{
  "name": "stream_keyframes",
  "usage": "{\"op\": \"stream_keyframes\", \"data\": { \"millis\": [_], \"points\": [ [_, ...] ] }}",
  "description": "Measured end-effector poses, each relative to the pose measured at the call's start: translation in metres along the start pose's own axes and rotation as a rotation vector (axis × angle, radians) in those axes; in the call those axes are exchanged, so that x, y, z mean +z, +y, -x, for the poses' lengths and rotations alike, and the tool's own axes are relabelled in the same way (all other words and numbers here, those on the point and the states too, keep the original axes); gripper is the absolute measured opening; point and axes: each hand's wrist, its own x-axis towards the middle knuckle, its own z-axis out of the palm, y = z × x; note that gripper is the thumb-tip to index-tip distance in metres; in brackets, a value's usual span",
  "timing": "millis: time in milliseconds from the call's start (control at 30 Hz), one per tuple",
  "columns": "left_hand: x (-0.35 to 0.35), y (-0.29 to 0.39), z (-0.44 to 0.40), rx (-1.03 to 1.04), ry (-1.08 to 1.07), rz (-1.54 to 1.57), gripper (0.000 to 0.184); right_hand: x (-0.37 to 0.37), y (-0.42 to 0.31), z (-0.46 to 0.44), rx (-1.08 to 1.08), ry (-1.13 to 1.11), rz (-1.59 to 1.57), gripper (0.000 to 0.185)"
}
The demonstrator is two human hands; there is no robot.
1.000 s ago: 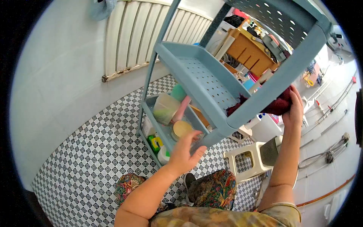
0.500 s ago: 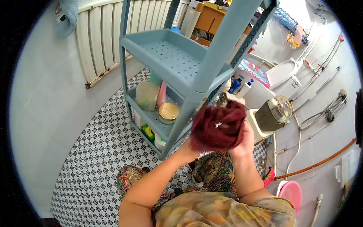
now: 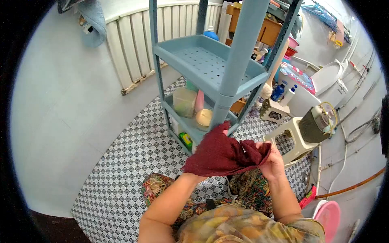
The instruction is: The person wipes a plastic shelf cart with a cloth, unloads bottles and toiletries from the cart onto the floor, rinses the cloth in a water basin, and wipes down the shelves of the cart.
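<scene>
Dark maroon cloth (image 3: 227, 154), pale blue shelf rack (image 3: 190, 56), black-and-white geometric tiled floor (image 3: 117, 178), multicoloured patterned trousers (image 3: 251, 190), pink basin (image 3: 329, 218), cream stool (image 3: 298, 137).

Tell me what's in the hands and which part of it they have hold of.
A maroon cloth. The right hand grips its bunched right end; the left hand is mostly hidden beneath it, its hold unclear.

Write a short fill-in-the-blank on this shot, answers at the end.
The right hand grips a cloth coloured dark ____.
The jar sits one tray ____ the bare tray.
The floor is patterned in black and ____.
The front basin at lower right is ____.
Missing words: red; below; white; pink
</scene>
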Motion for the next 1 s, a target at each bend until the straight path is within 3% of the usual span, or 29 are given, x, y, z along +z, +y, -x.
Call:
{"op": "stream_keyframes", "data": {
  "millis": [67,100,167,233,267,333,367,400,433,533,600,667,733,767,933,1000],
  "points": [
    [-0.027,0.019,0.016,-0.209,0.095,0.642,0.032,-0.007,0.004,-0.008,-0.029,0.036,0.457,0.034],
    [-0.038,0.024,0.027,-0.100,0.179,0.322,0.034,-0.001,0.007,-0.014,-0.133,0.027,0.568,0.039],
    [-0.050,0.025,0.040,0.007,0.256,-0.013,0.035,0.008,0.009,-0.027,-0.072,0.021,0.681,0.031],
    [-0.056,0.013,0.046,-0.015,0.439,1.209,0.037,0.017,0.019,-0.043,-0.074,-0.028,0.819,0.035],
    [-0.059,0.009,0.042,-0.014,0.441,1.193,0.037,0.017,0.025,-0.054,-0.132,-0.085,0.920,0.039],
    [-0.063,0.002,0.020,-0.263,0.532,0.756,0.039,0.023,0.043,-0.073,-0.274,-0.134,1.052,0.043],
    [-0.062,0.000,0.007,-0.175,0.516,0.444,0.038,0.030,0.046,-0.080,-0.322,-0.182,1.085,0.045],
    [-0.063,-0.006,-0.008,-0.165,0.514,0.430,0.038,0.036,0.049,-0.086,-0.373,-0.228,1.120,0.047],
    [-0.066,-0.014,-0.023,-0.138,0.476,-0.046,0.037,0.036,0.059,-0.093,-0.286,-0.214,1.053,0.048],
    [-0.053,0.004,-0.048,-0.120,0.492,0.395,0.033,0.048,0.071,-0.101,-0.283,-0.197,0.911,0.038],
    [-0.048,0.006,-0.067,-0.043,0.446,1.031,0.031,0.046,0.067,-0.104,-0.385,-0.176,1.051,0.023],
    [-0.052,0.004,-0.078,-0.085,0.458,1.057,0.032,0.045,0.063,-0.105,-0.561,-0.187,1.171,0.021],
    [-0.056,0.007,-0.088,-0.186,0.487,1.142,0.035,0.045,0.062,-0.102,-0.486,-0.168,1.161,0.021],
    [-0.055,0.012,-0.094,-0.221,0.579,1.094,0.034,0.044,0.062,-0.104,-0.554,-0.162,1.177,0.022],
    [-0.091,0.001,-0.124,-0.200,0.659,0.966,0.032,0.038,0.059,-0.109,-0.553,-0.254,1.194,0.023],
    [-0.104,-0.001,-0.135,-0.230,0.853,0.830,0.032,0.036,0.060,-0.111,-0.585,-0.277,1.192,0.024]
  ]
}}
